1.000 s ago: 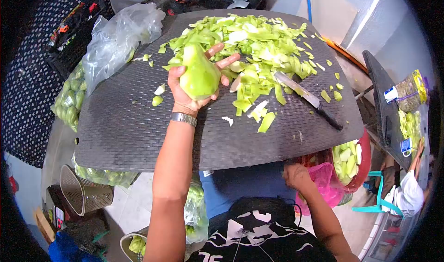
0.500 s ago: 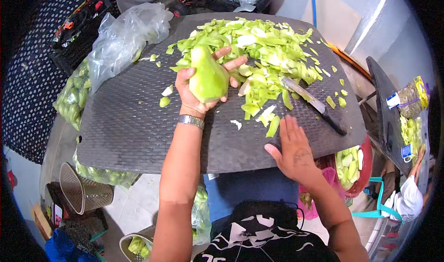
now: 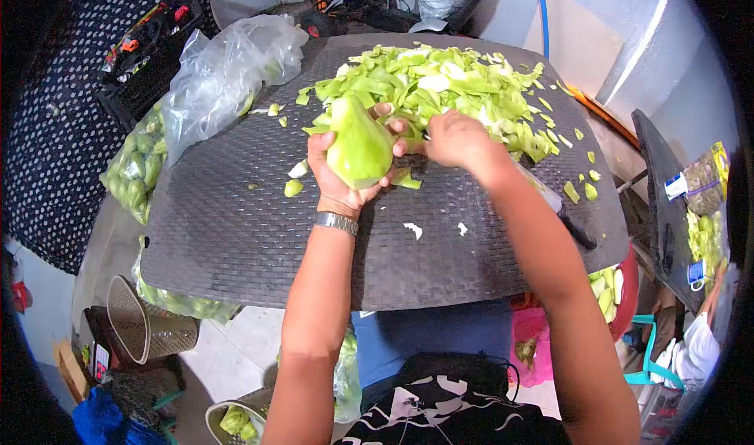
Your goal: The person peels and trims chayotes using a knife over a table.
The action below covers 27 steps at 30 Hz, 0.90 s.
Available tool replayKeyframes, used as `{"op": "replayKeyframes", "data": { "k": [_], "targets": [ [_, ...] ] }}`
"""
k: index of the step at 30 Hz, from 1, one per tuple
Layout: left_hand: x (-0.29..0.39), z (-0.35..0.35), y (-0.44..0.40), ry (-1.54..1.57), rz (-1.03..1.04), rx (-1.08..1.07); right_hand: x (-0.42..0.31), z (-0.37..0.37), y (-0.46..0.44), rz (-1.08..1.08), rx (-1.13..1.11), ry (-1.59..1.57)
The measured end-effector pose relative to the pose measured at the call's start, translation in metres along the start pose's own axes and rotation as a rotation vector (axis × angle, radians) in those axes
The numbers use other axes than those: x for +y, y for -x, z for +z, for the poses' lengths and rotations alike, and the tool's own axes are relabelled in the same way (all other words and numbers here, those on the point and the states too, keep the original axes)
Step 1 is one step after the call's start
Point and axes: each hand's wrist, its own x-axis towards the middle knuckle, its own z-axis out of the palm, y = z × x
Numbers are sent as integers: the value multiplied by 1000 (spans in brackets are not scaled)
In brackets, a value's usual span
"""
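My dark table (image 3: 236,245), its top woven in pattern, spans the middle of the frame. On it I have a heap of green peels (image 3: 448,80) at upper centre, scraps (image 3: 293,187) to the left, white crumbs (image 3: 414,230) near the centre, a black-handled knife (image 3: 577,229) slanting at right, and a clear plastic bag (image 3: 236,64) over the upper-left edge.

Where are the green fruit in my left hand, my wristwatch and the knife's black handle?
Green fruit (image 3: 360,150), head view: middle of its body.
Wristwatch (image 3: 336,223), head view: its metal band.
Black handle (image 3: 580,231), head view: middle of the grip.
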Motion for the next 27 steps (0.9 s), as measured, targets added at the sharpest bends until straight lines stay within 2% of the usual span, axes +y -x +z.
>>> {"op": "replayKeyframes", "data": {
  "k": [3,5,7,9,12,14,15,18,19,22,26,27],
  "targets": [
    [-1,-6,0,63,10,57,26,-54,36,115,-57,-248],
    [-2,-8,-1,23,10,143,51,-56,83,318,190,-301],
    [-2,-6,-3,-64,3,250,82,-49,135,439,83,-137],
    [-3,-4,-6,-189,-4,381,110,-26,193,463,-113,-106],
    [-10,8,-8,-211,-79,587,134,22,241,297,187,-256],
    [-22,23,-10,-245,-89,752,140,33,247,314,264,-214],
    [-29,30,-6,-245,-76,763,139,39,249,325,306,-202],
    [-39,52,2,-211,-4,752,136,38,253,383,209,-176],
    [-41,54,8,-197,-15,683,135,34,251,398,158,-164],
    [-46,58,33,-167,-53,460,129,32,252,435,204,-263],
    [-66,82,56,-281,-71,261,93,-12,246,626,220,-610],
    [-72,84,61,-164,-76,254,82,-24,243,621,124,-745]
  ]
}}
